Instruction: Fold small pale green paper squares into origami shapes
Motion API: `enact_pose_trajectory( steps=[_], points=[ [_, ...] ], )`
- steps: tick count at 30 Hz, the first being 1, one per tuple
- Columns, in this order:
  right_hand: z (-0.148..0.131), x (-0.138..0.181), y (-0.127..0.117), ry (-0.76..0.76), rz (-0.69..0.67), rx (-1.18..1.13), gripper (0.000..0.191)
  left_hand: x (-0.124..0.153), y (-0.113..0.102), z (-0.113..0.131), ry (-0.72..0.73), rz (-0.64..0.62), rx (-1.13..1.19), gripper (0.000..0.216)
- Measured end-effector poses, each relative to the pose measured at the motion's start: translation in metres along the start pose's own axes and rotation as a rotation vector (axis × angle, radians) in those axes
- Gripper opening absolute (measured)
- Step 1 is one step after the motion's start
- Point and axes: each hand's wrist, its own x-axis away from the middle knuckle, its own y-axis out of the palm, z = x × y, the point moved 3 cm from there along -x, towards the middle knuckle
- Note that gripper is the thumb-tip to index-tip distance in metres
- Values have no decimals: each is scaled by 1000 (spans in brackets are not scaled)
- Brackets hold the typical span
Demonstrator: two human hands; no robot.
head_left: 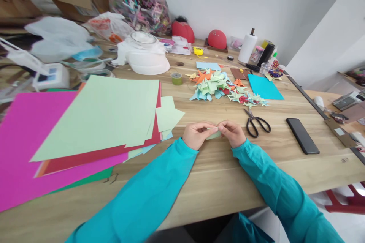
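Note:
Between my two hands is a small folded piece of pale green paper [213, 134], held just above the wooden table. My left hand [196, 133] pinches its left end, thumb against fingers. At its right end, my right hand [231, 133] grips the paper near the upper edge. The fingertips of both hands nearly meet. Small pale green paper squares [168, 115] lie to the left of my left hand. Beyond the hands sits a pile of folded paper figures [212, 84] in green, blue, orange and red. Black-handled scissors [252, 126] rest right of my right hand.
Large coloured sheets [99, 114] are stacked at the left. A black phone [302, 136] lies at the right, and a turquoise sheet [265, 86] behind the scissors. A spool [176, 79], white cloth hat shape [146, 55] and plastic bags [59, 38] stand farther back.

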Motion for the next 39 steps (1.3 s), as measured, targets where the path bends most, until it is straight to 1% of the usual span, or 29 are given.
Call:
enact_pose_trajectory(
  steps=[5,8,13,16,18,21,26,29,31,33,35,39],
  points=[
    [-2,0,0,18,6,-11,30,0,-2,1,-18,-4,-3,9],
    [-3,0,1,32,19,-10,32,-1,-4,-3,-44,-17,13,14],
    [-5,1,2,39,56,-24,31,-2,-6,-14,-147,-7,73,25],
    [-4,0,-1,51,124,-23,31,0,-4,-17,-245,18,143,34],
    [-4,-1,-4,68,167,-15,32,1,-2,-15,-277,20,146,34],
    [-5,-1,-7,93,202,-7,33,2,1,-8,-262,7,115,32],
    [-6,0,-5,149,191,-41,33,2,1,0,-194,3,37,29],
    [-4,0,-4,164,186,-79,34,1,-3,-2,-170,57,-44,25],
    [-1,0,-3,162,173,-90,33,0,-5,-4,-167,97,-51,23],
    [1,0,-4,142,166,-76,31,-1,-6,-5,-168,98,-33,20],
    [1,1,-4,94,162,-34,28,-1,-5,-4,-157,74,-15,16],
    [-5,3,-2,-78,97,127,18,0,-2,0,-126,24,-15,16]
  ],
)
